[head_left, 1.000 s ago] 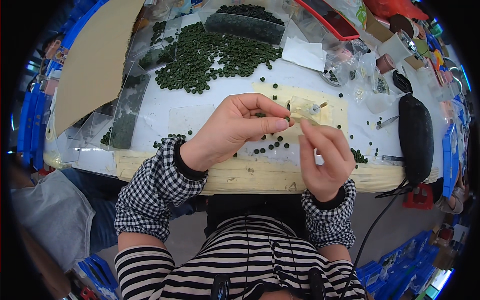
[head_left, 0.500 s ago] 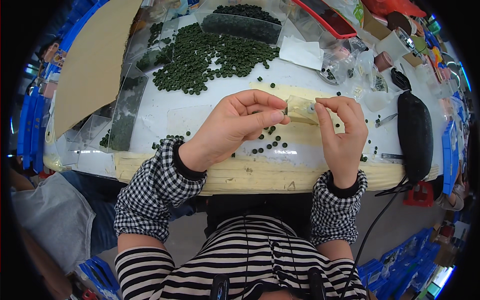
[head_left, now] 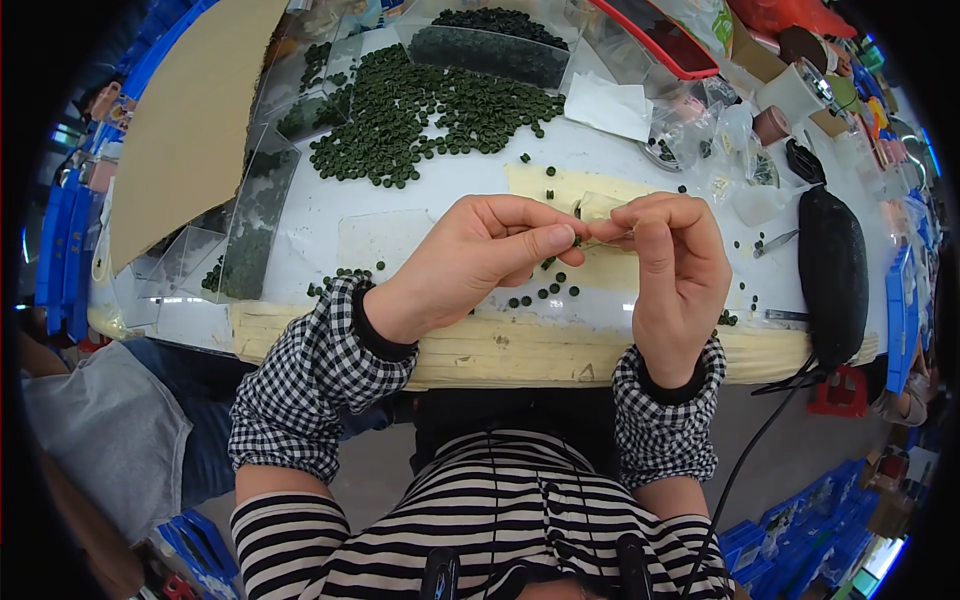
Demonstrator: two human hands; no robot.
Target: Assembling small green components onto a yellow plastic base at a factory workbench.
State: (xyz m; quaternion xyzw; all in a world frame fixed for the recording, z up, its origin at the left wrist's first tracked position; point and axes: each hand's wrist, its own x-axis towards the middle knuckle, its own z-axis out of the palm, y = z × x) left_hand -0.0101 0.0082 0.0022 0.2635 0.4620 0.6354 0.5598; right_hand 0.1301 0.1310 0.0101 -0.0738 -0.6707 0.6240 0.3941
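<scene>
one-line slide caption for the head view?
Left hand and right hand pinch a small clear bag above a white table strewn with dark green discs.

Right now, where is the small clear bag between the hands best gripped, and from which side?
At its top edge, pinched from both sides. The small clear bag is thin and limp, held between the left hand and the right hand, so opposing fingertip pinches probably hold its mouth steady.

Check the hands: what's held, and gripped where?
Both hands pinch one small clear plastic bag above the white table. The left hand grips its left edge between thumb and fingers, the right hand its right edge. Contents cannot be told.
</scene>
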